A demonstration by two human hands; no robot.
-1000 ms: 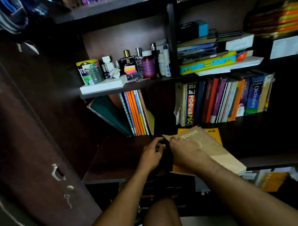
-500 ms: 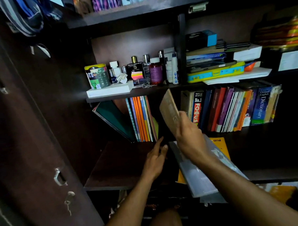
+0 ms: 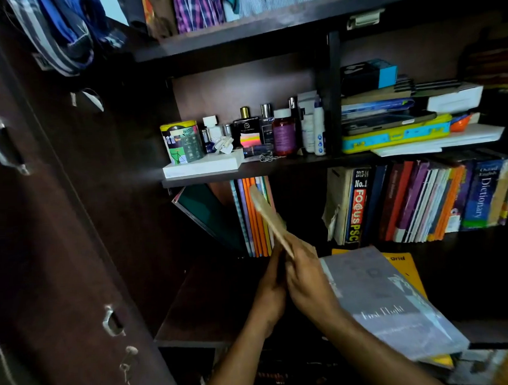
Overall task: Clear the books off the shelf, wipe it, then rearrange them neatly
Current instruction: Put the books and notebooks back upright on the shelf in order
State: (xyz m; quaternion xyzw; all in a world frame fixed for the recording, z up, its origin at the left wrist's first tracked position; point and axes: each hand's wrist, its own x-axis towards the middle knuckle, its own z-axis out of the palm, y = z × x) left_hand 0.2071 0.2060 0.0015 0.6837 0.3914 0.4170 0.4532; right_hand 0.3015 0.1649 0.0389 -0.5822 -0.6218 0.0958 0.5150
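Two hands meet on one thin tan booklet point(image 3: 270, 220), held upright and tilted in front of the orange-spined notebooks point(image 3: 257, 218) standing at the back of the shelf point(image 3: 199, 305). The right hand point(image 3: 307, 280) curls its fingers point(image 3: 300, 251) round the booklet's lower edge; the left hand point(image 3: 270, 290) lies flat against the other side, fingers straight and pressed together. The booklet looks light and floppy, likely to bend or slip if pinched at a corner, so a hold low along the spine with the flat hand backing it seems soundest. To the right of the booklet, a grey book point(image 3: 391, 302) lies flat on a yellow one point(image 3: 401, 266) on the same shelf. Further right, the Oxford dictionary point(image 3: 480, 194) stands in a row of books; it looks heavy and stiff, better gripped across the spine.
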